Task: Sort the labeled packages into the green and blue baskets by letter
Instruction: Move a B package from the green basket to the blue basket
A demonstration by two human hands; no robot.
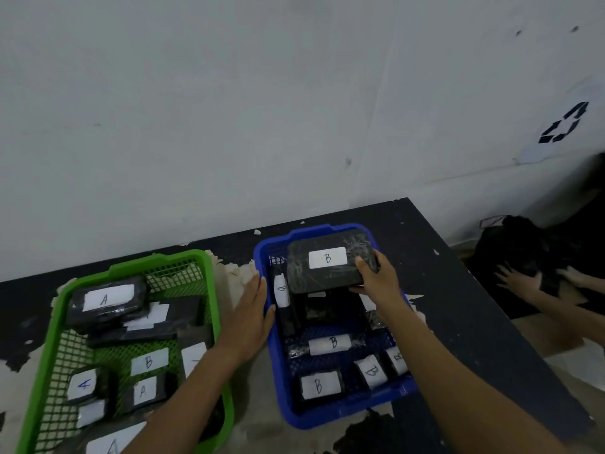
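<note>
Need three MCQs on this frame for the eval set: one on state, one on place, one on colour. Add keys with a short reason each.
1. The left hand is:
A) gripping a package
B) open, fingers straight against the blue basket rim
C) a fist

2. The right hand holds the B package:
A) over the blue basket's far end
B) under the left hand
C) on the floor

3. A stray B label lies among A labels in a basket coloured:
A) red
B) yellow
C) green

Key:
1 B: the fingers lie flat along the rim and hold nothing.
2 A: the package sits in the hand's grip above the others at the far end.
3 C: the label sits inside the green basket.
</note>
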